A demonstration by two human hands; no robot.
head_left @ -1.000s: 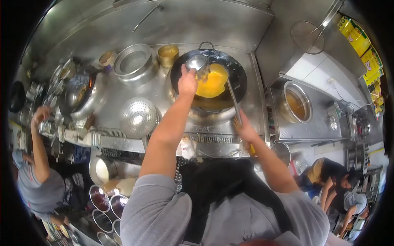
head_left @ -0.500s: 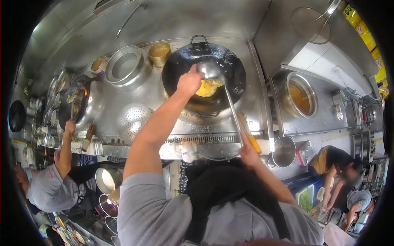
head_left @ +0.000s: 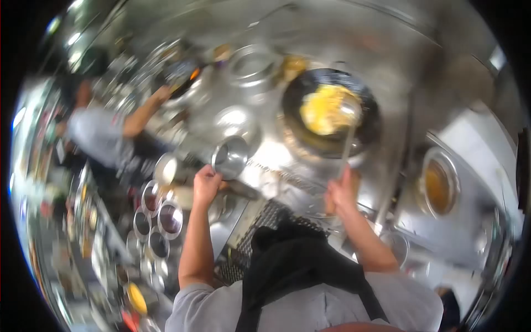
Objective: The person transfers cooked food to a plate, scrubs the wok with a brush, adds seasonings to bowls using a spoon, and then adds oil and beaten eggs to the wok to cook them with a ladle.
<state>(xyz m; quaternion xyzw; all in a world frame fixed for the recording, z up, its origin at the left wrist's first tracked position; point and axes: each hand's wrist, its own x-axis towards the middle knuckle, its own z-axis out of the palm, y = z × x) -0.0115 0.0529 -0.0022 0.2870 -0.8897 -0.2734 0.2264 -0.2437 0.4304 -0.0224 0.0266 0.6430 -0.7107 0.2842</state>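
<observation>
A black wok (head_left: 298, 130) sits on the steel stove with a spread of yellow egg (head_left: 323, 113) in it. My right hand (head_left: 343, 193) is closed around the handle of a ladle (head_left: 348, 145), whose bowl end rests on or just over the egg's right side. Well to the left of the wok, my left hand (head_left: 206, 185) grips the rim of a small metal bowl (head_left: 230, 158). The bowl is tilted with its opening turned upward and toward me; blur hides whether anything is left inside.
A perforated strainer (head_left: 235, 122) and a stacked metal basin (head_left: 250, 66) lie left of the wok. A pot of brown liquid (head_left: 440, 188) stands at right. Several containers (head_left: 170, 218) line the lower left. A co-worker (head_left: 102, 130) works at another wok there.
My left hand has pulled the metal bowl away from over the wok, left and toward me. More egg covers the wok's middle. The view has turned left and blurred.
</observation>
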